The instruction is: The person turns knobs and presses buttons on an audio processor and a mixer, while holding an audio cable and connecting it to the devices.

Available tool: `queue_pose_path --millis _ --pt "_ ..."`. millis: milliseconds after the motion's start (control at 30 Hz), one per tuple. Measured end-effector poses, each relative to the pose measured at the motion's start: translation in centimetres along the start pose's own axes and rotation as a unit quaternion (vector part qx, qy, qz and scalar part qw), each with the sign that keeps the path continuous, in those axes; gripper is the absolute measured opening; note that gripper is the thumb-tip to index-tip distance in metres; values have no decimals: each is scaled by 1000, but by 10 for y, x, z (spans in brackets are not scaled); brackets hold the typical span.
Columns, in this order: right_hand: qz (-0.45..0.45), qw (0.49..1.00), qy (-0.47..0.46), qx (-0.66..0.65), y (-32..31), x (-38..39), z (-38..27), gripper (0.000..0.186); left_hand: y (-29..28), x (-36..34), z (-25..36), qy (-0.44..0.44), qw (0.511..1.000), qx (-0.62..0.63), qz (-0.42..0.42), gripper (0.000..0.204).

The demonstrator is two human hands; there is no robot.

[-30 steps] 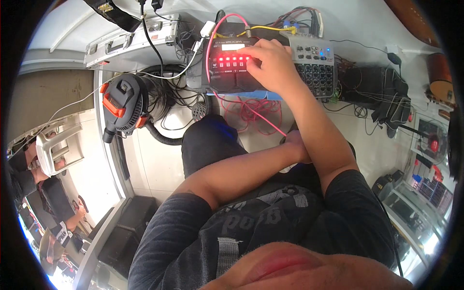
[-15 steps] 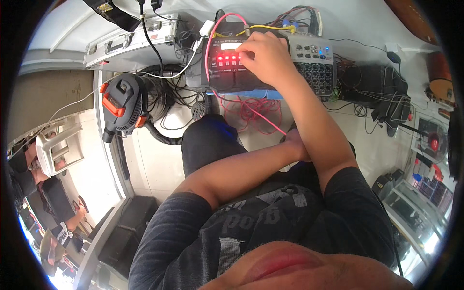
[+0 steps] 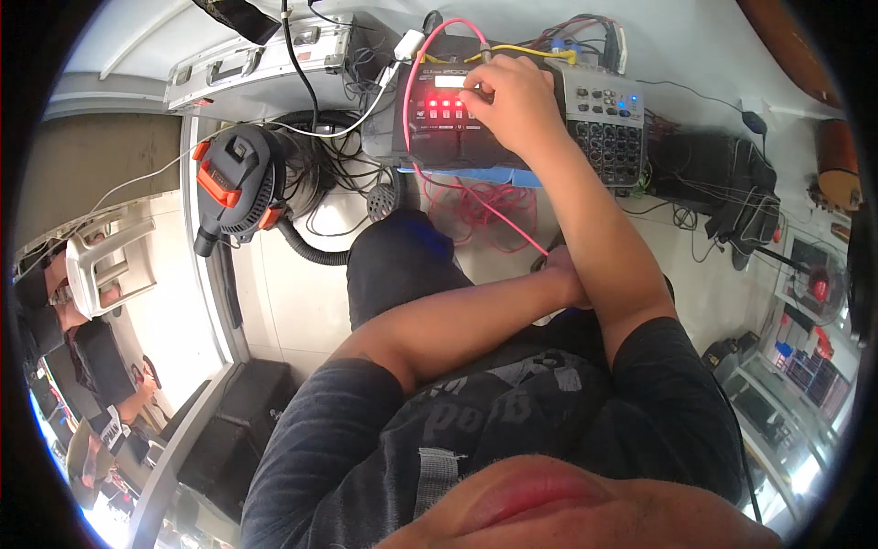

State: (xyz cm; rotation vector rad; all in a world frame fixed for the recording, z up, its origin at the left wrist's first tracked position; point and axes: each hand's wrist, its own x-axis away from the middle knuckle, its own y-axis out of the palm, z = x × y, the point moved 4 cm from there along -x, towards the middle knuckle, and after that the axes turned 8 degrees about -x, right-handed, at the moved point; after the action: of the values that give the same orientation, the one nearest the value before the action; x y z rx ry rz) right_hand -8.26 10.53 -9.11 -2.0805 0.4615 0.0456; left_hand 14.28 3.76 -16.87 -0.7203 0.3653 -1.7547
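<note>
A black multi-effects pedal [image 3: 439, 142] with a small lit screen and a row of glowing red lights lies in front of me. My right hand [image 3: 517, 108] reaches over its upper right part. The thumb and fingers are curled together at the panel beside the screen, and they hide what they grip. A pink cable [image 3: 485, 203] arches over the pedal from its back edge and runs down toward my lap. My left hand [image 3: 567, 274], crossed beneath my right forearm and partly hidden by it, is closed around this cable's lower end.
A grey audio mixer [image 3: 605, 137] with many knobs sits right of the pedal. Left are a black-and-orange vacuum cleaner [image 3: 240, 183] with its hose and a silver hard case [image 3: 256, 69]. Pink cable coils [image 3: 480, 210] and black cables lie on the floor. Another person's legs show far left.
The view has shifted slightly, so the equipment appears a little farther right. My right hand stays at the pedal's panel with its fingers curled, and my left hand stays at the cable.
</note>
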Motion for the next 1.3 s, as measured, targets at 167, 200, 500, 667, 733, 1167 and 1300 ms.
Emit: queue_pose_path --millis 167,200,500,667,733,1167,1300 --pt "9 1000 3 -23 -1 1 5 22 6 -4 -2 25 996 -10 82 63" --pt "9 1000 5 -21 -2 1 9 22 4 -3 0 27 996 -10 81 63" --pt "17 998 8 -61 -6 1 10 25 -1 -1 3 14 998 -21 64 67" --pt "31 999 -29 -27 -7 1 5 16 7 -5 -1 19 998 -37 55 63" --pt "34 996 6 -83 -6 0 10 13 8 -5 -1 15 998 -23 53 61" --pt "-26 993 -57 -100 -12 16 17 9 -7 0 10 19 999 -33 22 52" --pt "-7 991 -74 -108 -11 12 14 9 10 -9 2 39 996 -72 39 51"
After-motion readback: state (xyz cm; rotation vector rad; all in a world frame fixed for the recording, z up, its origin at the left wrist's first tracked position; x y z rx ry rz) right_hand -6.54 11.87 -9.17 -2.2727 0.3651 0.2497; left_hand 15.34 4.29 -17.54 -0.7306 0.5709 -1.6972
